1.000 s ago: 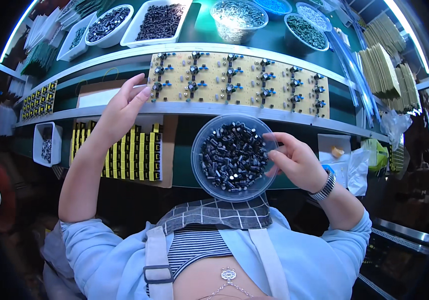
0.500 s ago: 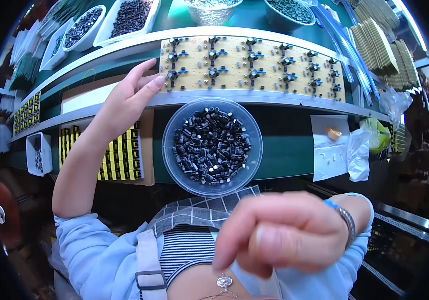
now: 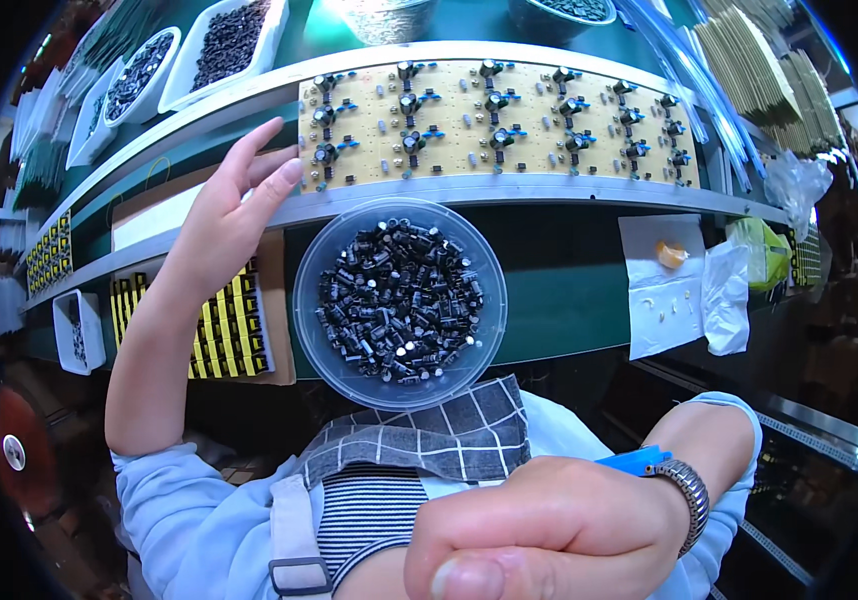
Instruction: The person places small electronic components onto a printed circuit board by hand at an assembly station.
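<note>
A wide tan circuit board panel (image 3: 449, 150) lies in a metal-railed frame. Rows of black cylindrical capacitors and blue parts stand on it. At the panel's left end is my left hand (image 3: 219, 225), thumb and fingers apart, holding nothing visible; whether the thumb touches the edge I cannot tell. In front of the frame sits a clear round plastic tub (image 3: 306, 345) full of loose black capacitors (image 3: 399, 300). Close to the camera, low in the picture, my right hand (image 3: 559, 525) is closed with its fingers curled. Anything inside it is hidden.
Yellow-and-black components (image 3: 224, 335) sit in rows on cardboard at left, beside a small white bin (image 3: 79, 335). Parts trays (image 3: 224, 50) stand behind the frame. At right, white paper (image 3: 661, 325) holds an orange piece of food (image 3: 671, 255), near crumpled plastic bags (image 3: 759, 255).
My right hand has dropped lower in the picture, still closed, uncovering more of the checked cloth. The bench view has shifted slightly. My left hand stays at the panel's left end.
</note>
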Motion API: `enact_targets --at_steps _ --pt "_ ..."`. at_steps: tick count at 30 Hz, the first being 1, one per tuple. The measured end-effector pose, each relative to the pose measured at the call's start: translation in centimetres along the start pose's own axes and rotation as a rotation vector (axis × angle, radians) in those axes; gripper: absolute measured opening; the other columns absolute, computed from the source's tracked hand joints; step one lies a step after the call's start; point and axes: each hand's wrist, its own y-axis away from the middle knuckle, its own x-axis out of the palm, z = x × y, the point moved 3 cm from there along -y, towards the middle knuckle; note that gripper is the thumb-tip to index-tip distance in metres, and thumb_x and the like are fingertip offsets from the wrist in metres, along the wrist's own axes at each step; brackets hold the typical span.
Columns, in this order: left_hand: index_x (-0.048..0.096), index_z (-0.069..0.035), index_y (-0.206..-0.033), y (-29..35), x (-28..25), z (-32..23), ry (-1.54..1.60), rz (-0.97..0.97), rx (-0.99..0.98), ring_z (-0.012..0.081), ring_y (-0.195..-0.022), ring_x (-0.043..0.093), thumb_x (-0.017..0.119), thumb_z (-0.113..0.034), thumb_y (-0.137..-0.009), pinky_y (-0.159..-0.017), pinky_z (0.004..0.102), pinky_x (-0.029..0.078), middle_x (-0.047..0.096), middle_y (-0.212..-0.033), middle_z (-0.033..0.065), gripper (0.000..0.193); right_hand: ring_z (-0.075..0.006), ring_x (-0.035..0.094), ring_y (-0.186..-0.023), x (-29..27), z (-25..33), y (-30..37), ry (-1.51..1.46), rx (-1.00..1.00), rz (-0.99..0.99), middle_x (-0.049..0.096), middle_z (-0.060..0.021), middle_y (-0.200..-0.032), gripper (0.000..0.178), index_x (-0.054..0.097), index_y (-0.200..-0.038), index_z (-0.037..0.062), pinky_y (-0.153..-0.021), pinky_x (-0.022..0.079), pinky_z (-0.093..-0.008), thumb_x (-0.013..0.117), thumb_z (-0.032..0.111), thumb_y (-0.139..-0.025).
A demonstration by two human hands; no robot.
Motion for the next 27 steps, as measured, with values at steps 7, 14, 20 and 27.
enact_targets --at_steps 7,14,20,27 --pt "0.036 0.000 -0.147 -0.3 -0.5 0.7 -0.112 -0.158 0.144 0.0319 -0.135 0.042 0.052 -0.029 -0.100 -0.110 0.0429 0.037 0.044 -0.144 0.0223 0.057 -0.0161 0.057 -0.066 -2.6 -0.2 2.8 0.179 -0.101 -0.170 0.064 -0.0074 -0.081 0.016 0.062 -0.097 -0.0013 -0.064 0.047 -0.0228 0.052 0.011 -0.100" --pt "0.042 -0.005 -0.144 1.4 -1.2 -0.4 -0.203 -0.225 0.269 0.0298 -0.135 0.042 0.050 -0.028 -0.100 -0.113 0.0427 0.033 0.046 -0.145 0.0153 0.050 -0.0097 0.049 -0.064 -10.8 -3.7 12.5 0.742 -0.629 -1.156 0.062 -0.0041 -0.085 0.021 0.062 -0.093 0.0020 -0.057 0.040 -0.0217 0.049 0.016 -0.102" --pt "0.047 -0.007 -0.141 1.3 0.4 -1.8 -0.313 -0.135 0.399 0.0274 -0.135 0.043 0.050 -0.028 -0.100 -0.113 0.0432 0.032 0.047 -0.145 0.0130 0.046 -0.0137 0.059 -0.084 -18.5 -7.2 17.8 0.863 -0.422 -1.460 0.065 -0.0058 -0.090 0.027 0.063 -0.109 0.0016 -0.077 0.047 -0.0231 0.042 0.018 -0.106" --pt "0.050 -0.007 -0.138 1.4 2.0 -2.8 -0.281 -0.080 0.495 0.0277 -0.136 0.042 0.050 -0.027 -0.100 -0.114 0.0443 0.032 0.048 -0.144 0.0129 0.043 -0.0149 0.063 -0.084 -18.0 -7.9 19.4 1.099 -0.537 -1.621 0.069 -0.0059 -0.097 0.018 0.065 -0.112 0.0029 -0.073 0.050 -0.0261 0.057 0.004 -0.096"
